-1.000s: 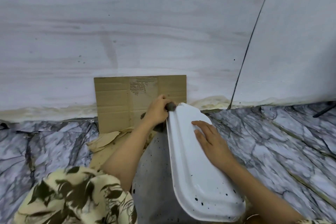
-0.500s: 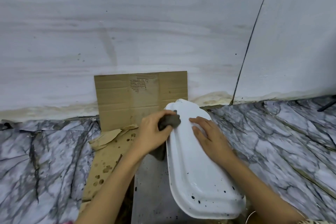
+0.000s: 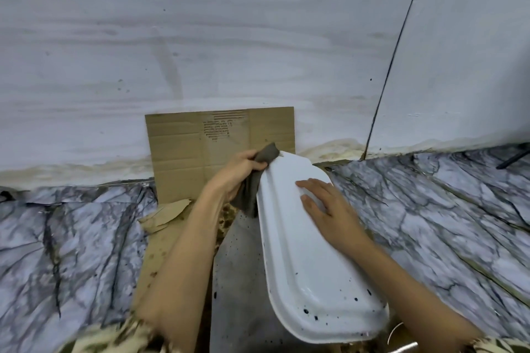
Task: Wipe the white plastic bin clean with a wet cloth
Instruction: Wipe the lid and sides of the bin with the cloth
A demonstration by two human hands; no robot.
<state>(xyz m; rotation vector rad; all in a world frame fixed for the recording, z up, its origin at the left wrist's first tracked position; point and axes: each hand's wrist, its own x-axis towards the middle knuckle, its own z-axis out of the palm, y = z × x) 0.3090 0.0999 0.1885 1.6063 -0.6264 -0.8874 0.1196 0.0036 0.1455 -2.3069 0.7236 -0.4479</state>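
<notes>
A long white plastic bin [image 3: 304, 266] lies on its side on the floor, its flat white face turned up and dotted with black specks near the close end. My left hand [image 3: 238, 173] grips a dark grey wet cloth [image 3: 258, 178] and holds it against the bin's far left edge; part of the cloth hangs down beside the rim. My right hand [image 3: 327, 209] rests flat on the bin's upper face, fingers straight, pressing it steady.
A sheet of brown cardboard [image 3: 200, 149] leans against the white wall behind the bin, and stained cardboard [image 3: 169, 241] lies flat on the floor to the left. Marble-patterned floor [image 3: 444, 209] spreads on both sides. A grey speckled surface [image 3: 238, 281] lies under the bin.
My left hand with the cloth slid down the bin's left edge, then back up to the far end. My right hand has stayed pressed on the bin.
</notes>
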